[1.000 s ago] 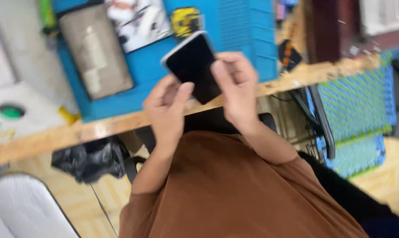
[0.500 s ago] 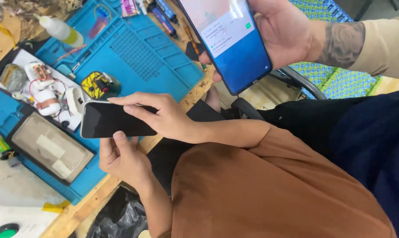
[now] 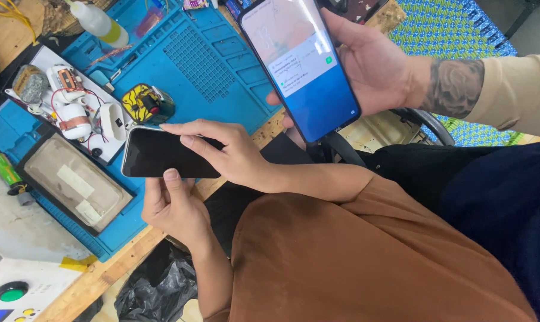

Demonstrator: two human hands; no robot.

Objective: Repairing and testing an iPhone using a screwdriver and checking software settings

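A black phone with a dark screen [image 3: 157, 154] is held flat over the blue work mat [image 3: 216, 65]. My left hand [image 3: 176, 209] grips it from below, thumb on its near edge. My right hand [image 3: 231, 156] lies over its right end, index finger stretched along the far edge. Beside me another person's hand [image 3: 374, 65], with a tattooed forearm and beige sleeve, holds up a second phone [image 3: 303, 59] with a lit blue and white screen, just above my right hand.
On the mat sit a yellow-and-black gadget [image 3: 146, 102], a white tray of wired parts [image 3: 73, 107], a black-framed beige pad [image 3: 73, 182] and a white squeeze bottle [image 3: 100, 24]. A green button [image 3: 12, 291] is at lower left. A black bag [image 3: 157, 289] hangs under the wooden table edge.
The view swung round from one second ago. The other person's lit phone came into sight and now sits lower, nearer my right hand. Both my hands kept hold of the dark phone.
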